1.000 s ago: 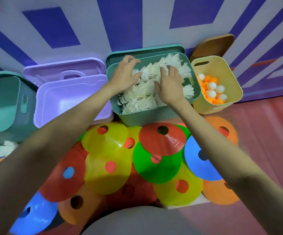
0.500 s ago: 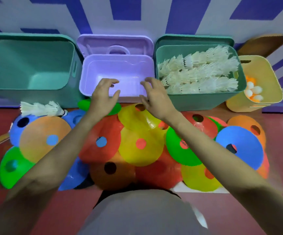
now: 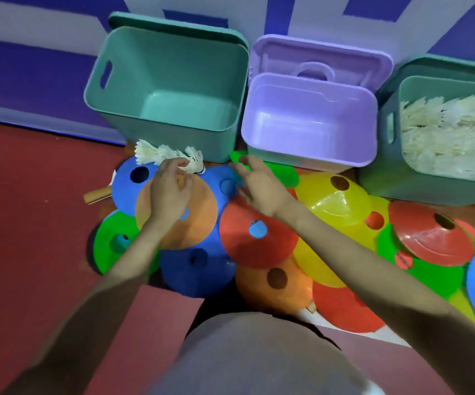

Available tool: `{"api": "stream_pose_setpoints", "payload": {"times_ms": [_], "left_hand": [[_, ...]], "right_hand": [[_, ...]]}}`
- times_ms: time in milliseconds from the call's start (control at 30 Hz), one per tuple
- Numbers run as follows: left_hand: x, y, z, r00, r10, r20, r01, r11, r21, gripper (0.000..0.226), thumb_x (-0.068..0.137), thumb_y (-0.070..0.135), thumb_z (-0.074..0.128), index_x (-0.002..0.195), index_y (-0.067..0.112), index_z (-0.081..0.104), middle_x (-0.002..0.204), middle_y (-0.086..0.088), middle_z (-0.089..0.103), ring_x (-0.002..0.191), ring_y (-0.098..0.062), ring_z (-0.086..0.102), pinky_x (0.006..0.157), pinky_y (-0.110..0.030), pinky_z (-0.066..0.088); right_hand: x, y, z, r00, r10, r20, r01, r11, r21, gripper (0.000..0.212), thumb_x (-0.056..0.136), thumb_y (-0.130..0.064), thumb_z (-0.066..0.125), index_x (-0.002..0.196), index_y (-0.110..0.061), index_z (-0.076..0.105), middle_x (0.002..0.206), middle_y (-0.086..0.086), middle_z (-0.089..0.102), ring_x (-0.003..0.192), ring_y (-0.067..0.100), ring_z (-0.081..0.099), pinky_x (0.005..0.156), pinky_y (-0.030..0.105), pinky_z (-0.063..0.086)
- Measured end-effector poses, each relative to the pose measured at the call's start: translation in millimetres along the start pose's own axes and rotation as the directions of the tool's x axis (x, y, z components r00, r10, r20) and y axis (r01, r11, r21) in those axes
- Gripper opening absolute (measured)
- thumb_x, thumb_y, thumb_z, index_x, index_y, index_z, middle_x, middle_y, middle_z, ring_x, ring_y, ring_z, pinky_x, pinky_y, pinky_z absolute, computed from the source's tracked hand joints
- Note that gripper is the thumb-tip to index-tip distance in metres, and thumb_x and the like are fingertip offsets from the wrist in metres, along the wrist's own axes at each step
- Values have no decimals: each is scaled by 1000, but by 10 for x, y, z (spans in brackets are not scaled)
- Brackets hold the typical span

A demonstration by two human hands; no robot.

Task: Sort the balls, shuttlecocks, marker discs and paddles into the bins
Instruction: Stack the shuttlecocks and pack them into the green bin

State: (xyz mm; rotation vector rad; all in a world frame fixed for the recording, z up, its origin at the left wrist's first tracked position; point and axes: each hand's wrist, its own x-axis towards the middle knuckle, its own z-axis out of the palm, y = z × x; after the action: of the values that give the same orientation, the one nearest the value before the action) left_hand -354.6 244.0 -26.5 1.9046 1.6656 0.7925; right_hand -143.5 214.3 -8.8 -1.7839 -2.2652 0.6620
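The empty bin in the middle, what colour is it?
Light purple; the middle bin shows only in the head view.

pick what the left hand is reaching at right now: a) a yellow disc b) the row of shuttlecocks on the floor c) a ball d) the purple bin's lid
b: the left hand has its fingertips on the shuttlecocks lying in front of the empty green bin.

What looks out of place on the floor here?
A row of shuttlecocks lies on the marker discs by the empty teal bin, away from the shuttlecock bin. The left hand is reaching them.
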Motion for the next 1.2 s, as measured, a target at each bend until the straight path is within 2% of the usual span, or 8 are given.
{"api": "stream_pose_setpoints", "payload": {"times_ms": [167, 400, 533, 633, 767, 1000, 1100, 1200], "left_hand": [[167, -338, -190, 992, -124, 1, 123, 990, 75, 37, 80, 2, 59, 117, 7, 60, 115, -11, 60, 101, -27, 58, 87, -34, 42], [376, -613, -215, 976, -202, 86, 187, 971, 151, 43, 82, 6, 63, 125, 5, 59, 123, -17, 58, 115, -34, 53, 98, -42, 43], [448, -642, -156, 971, -221, 87, 201, 960, 196, 40, 85, 14, 66, 124, 6, 62, 122, -17, 58, 113, -34, 55, 93, -42, 46], [485, -632, -93, 966, -250, 63, 231, 948, 217, 37, 85, 20, 69, 121, 9, 65, 118, -17, 57, 109, -35, 55, 88, -41, 46], [523, -612, -20, 948, -313, 54, 292, 925, 245, 30, 88, 24, 67, 116, 12, 67, 115, -16, 56, 107, -34, 54, 88, -39, 44], [427, -529, -1, 985, -152, -85, 161, 981, 109, 15, 86, 18, 69, 95, 7, 72, 100, -18, 52, 92, -33, 54, 84, -35, 44], [337, -481, -53, 975, -36, -221, 43, 999, 29, 10, 83, 16, 70, 87, 7, 69, 110, -20, 49, 99, -29, 54, 89, -25, 41], [241, -432, -111, 979, -22, -203, -14, 984, -177, 6, 83, 12, 68, 87, 7, 67, 129, -21, 42, 116, -27, 53, 103, -27, 41]], "right_hand": [[441, -239, 281, 994, -42, 98, 42, 999, 1, 60, 82, -9, 55, 141, -8, 43, 122, 25, 47, 106, 43, 50, 94, 45, 44], [850, -373, 471, 979, 38, 202, -7, 988, -155, 54, 93, -22, 51, 144, -16, 38, 114, 19, 50, 103, 38, 51, 92, 40, 43], [962, -348, 477, 971, 69, 227, -42, 992, -122, 34, 82, -1, 50, 114, 0, 60, 108, 20, 55, 101, 39, 56, 89, 42, 45], [930, -305, 446, 990, 53, 132, -42, 996, -84, 23, 82, 1, 51, 100, 0, 65, 102, 19, 59, 93, 39, 60, 79, 43, 48], [743, -236, 352, 999, 39, -34, -39, 999, 12, 19, 90, -12, 57, 104, -5, 66, 97, 17, 59, 85, 38, 61, 68, 44, 50], [418, -191, 159, 978, 28, -208, -6, 995, 104, 18, 92, -19, 58, 103, -8, 67, 91, 11, 61, 75, 33, 62, 63, 39, 51], [352, -249, 89, 958, 48, -282, 3, 984, 178, 19, 95, -24, 55, 103, -11, 66, 91, 8, 60, 69, 27, 60, 61, 40, 51], [317, -317, 20, 940, 51, -337, 26, 976, 219, 21, 98, -28, 52, 100, -10, 64, 89, 5, 58, 67, 20, 56, 61, 40, 50]]}}
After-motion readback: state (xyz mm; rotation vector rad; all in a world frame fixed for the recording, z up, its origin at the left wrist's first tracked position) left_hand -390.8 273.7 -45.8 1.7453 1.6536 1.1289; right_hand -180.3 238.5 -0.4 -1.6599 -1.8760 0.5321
